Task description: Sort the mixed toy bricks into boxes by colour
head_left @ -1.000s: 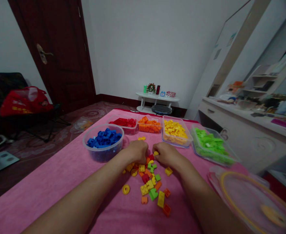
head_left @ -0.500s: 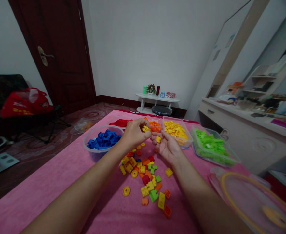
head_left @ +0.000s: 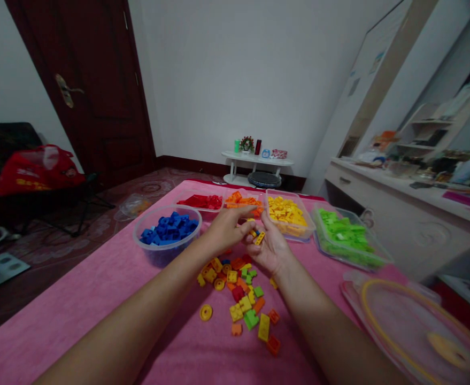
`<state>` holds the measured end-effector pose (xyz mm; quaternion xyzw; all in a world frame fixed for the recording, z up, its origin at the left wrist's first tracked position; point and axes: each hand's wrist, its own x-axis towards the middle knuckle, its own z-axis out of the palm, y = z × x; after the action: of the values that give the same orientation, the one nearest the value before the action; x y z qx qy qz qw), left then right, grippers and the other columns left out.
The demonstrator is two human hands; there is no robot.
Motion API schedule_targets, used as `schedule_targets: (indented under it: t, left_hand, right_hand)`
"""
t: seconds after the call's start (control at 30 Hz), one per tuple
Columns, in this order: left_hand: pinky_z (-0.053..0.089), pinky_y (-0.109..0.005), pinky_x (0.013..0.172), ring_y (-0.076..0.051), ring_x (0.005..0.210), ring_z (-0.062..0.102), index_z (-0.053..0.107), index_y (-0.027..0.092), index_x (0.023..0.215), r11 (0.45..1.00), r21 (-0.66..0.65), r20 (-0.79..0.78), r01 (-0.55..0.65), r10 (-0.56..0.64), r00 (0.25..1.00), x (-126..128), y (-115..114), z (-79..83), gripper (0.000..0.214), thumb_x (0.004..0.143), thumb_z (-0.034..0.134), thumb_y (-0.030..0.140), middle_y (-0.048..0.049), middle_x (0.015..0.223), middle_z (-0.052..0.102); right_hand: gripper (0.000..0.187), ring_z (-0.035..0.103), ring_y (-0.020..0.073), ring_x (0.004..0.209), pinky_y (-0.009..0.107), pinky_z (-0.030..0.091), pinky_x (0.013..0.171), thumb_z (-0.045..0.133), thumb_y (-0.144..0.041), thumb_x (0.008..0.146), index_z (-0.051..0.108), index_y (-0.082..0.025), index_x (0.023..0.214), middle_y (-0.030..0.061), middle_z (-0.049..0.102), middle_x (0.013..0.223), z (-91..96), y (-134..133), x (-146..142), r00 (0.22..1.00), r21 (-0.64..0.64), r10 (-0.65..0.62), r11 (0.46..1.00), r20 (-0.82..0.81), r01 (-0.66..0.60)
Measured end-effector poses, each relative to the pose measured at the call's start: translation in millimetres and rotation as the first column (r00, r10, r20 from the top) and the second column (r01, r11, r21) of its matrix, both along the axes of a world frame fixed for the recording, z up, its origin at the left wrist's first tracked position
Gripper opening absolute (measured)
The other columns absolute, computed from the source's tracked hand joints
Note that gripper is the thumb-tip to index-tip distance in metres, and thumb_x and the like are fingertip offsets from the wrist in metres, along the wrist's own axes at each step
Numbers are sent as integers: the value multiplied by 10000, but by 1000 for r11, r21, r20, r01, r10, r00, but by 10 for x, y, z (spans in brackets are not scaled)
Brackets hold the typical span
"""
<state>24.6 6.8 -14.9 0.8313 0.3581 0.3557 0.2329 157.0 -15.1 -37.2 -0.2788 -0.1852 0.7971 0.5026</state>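
Observation:
My left hand [head_left: 231,227] is above the loose pile, its thumb and fingers closed around a small yellow piece that they partly hide. Touching it on the right is my right hand [head_left: 272,248], palm up and curled. A yellow building brick [head_left: 260,238] rests at its fingers, with a bit of blue beside it. Below both hands a mixed pile of bricks in yellow, orange, red and green spreads over the pink cloth [head_left: 178,342]. A yellow wheel-like ring [head_left: 206,312] lies apart on the left.
A round tub of blue bricks [head_left: 170,229] stands left. Behind the hands are containers of red bricks [head_left: 202,201], orange bricks [head_left: 240,199] and yellow bricks [head_left: 286,209]. Green bricks [head_left: 345,232] fill a box at right, with clear lids [head_left: 403,321] nearer.
My left hand has moved right and down to meet my right hand. The yellow brick at my right fingers has turned, and a bit of blue now shows beside it.

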Motion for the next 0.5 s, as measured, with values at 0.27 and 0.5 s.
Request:
schedule_targets:
  t: [0.27, 0.5]
  left_hand:
    - [441, -285, 911, -170, 1015, 592, 611, 170, 1141, 996, 58, -22, -74, 76, 997, 13, -13, 27, 367, 794, 502, 216, -46, 1117, 647]
    - [434, -283, 884, -178, 927, 583, 713, 207, 820, 977, 206, -208, -50, 93, 974, 77, -44, -76, 208, 676, 562, 206, -19, 984, 668]
  right_hand:
    - [447, 491, 67, 418, 112, 295, 299, 315, -509, 896, 539, -135, 795, 3, 557, 545, -20, 24, 10, 999, 15, -47, 999, 25, 47]
    - [546, 619, 147, 589, 243, 506, 505, 233, -539, 898, 566, -107, 889, 81, 643, 670, -12, 17, -86, 996, 47, -41, 998, 77, 38]
